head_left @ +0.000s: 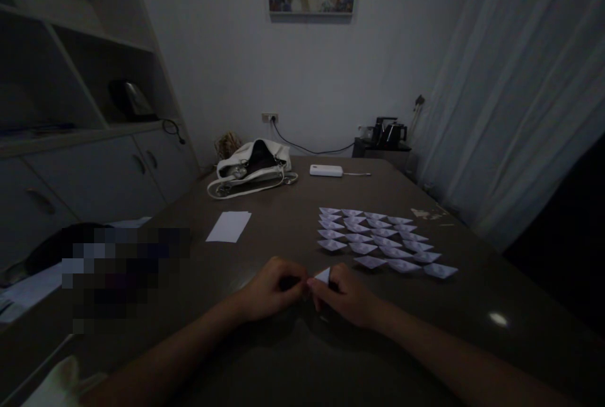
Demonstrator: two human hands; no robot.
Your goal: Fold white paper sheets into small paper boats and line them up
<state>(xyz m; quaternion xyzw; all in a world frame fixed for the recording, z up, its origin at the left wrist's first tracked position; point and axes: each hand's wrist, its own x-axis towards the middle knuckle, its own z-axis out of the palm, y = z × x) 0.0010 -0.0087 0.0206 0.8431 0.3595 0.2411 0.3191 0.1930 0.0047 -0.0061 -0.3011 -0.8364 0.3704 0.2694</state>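
Note:
A small piece of folded white paper (323, 276) is between my two hands above the near part of the table, its pointed tip upward. My right hand (348, 295) grips it, thumb and fingers closed around its right side, hiding much of it. Thumb and forefinger of my left hand (274, 288) are pinched together at the paper's left edge. Beyond my right hand, several folded paper boats (362, 247) stand in rows. To the left, farther off, lies a small stack of blank white paper sheets (229, 227).
On the brown table (283, 224), a white handbag (255, 167) lies toward the back left. A white power bank (326, 171) with a short cable is at the far end. Cabinets (108, 167) line the left, with a kettle (132, 101) above. A curtain (510, 92) hangs right.

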